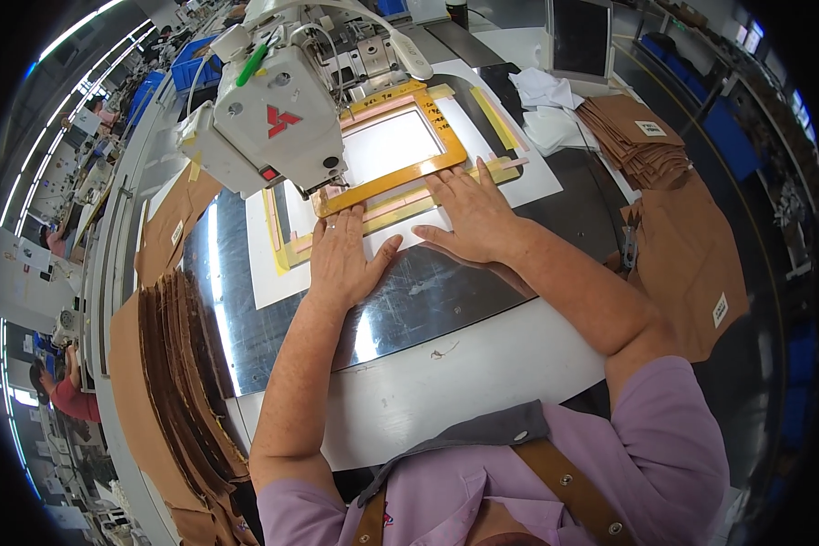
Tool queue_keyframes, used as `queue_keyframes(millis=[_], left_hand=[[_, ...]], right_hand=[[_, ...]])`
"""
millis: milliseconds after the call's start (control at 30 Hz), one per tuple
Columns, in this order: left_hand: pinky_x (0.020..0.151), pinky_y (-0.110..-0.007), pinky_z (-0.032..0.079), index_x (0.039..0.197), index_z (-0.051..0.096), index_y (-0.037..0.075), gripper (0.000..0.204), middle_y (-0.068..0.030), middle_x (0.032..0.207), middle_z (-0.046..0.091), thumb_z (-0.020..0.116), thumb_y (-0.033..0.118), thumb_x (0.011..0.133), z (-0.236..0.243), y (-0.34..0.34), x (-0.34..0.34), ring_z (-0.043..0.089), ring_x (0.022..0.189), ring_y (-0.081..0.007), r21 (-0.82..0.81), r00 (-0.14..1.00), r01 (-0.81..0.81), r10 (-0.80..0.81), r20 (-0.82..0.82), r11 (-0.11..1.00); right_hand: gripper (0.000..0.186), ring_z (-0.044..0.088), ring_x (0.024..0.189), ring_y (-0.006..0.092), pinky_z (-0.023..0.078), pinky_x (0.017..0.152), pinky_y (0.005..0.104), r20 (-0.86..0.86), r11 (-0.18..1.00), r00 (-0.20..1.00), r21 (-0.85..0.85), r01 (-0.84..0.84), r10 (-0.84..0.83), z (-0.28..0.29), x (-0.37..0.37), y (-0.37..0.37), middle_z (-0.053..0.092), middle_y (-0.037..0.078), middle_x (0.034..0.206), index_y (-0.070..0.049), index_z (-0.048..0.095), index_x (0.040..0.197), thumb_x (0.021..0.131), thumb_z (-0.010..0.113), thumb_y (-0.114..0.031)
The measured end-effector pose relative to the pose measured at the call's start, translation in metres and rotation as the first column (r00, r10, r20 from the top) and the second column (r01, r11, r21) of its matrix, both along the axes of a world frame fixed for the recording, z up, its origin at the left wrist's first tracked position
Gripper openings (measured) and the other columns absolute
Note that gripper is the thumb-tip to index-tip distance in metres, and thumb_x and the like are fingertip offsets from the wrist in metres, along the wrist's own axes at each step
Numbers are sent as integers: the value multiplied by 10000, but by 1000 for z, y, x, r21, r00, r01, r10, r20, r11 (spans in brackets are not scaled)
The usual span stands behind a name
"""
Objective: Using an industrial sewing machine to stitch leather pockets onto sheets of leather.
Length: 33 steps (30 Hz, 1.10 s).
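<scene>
Orange clamp frame: the orange clamp frame (393, 187) lies just ahead of both hands, beside the sewing machine head (287, 114), above a taped white sheet (266, 287).
Long axis of its near bar: it runs across the person, on a slant; the left end is closer to the body, the right end reaches farther away.
Left hand: the left hand (341, 259) is flat and open, fingers almost together, thumb apart to the right; its fingertips meet the near bar at the left end, beside the needle area.
Right hand: the right hand (475, 207) is also open, fingers more spread, thumb toward the left; its fingertips are at the right part of the same bar.
Hold: I see neither hand closed around anything; whether the fingertips press the bar or only the sheet, I cannot tell.
Which hand is nearer: both are about equally close, the left one nearer to the machine.
Under the wrists: a shiny metal plate (419, 305).
Sides: brown fabric pieces (159, 364) are piled at the left.
</scene>
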<state>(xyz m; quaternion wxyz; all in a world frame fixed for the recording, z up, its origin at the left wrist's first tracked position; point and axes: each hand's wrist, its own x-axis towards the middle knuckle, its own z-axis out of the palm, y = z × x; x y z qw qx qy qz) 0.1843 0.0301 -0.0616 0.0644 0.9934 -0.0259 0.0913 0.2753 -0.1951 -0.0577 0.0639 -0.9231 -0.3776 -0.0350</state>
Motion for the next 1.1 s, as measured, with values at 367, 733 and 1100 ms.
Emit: queue_keyframes(millis=[367, 733, 1100], left_hand=[[1205, -552, 209, 1498, 409, -51, 946, -266, 1432, 536, 369, 730, 965, 1, -11, 4, 470, 1390, -372, 64, 998, -61, 63, -30, 996], [1208, -588, 178, 1462, 457, -21, 932, -223, 1401, 573, 401, 746, 936, 2, -4, -1, 512, 1356, -358, -27, 992, -98, 100, 76, 995], [1236, -528, 173, 1440, 550, 43, 830, -140, 1449, 581, 395, 708, 969, 36, 56, -58, 484, 1409, -265, 76, 939, -335, 326, 107, 939]], right_hand=[[804, 374, 1467, 300, 80, 1235, 623, -68, 997, 995, 0, 79, -79, 11, 11, -3, 486, 234, 1471, 44, 439, 1472, 1016, 414, -618], [758, 470, 1380, 324, 143, 1208, 661, 55, 993, 994, 75, 87, -92, -1, 14, 7, 584, 210, 1357, 21, 541, 1387, 966, 520, -609], [751, 286, 1519, 385, 161, 1221, 619, 53, 939, 939, 77, 336, -341, -24, 36, -20, 399, 265, 1572, 57, 467, 1466, 1022, 484, -548]])
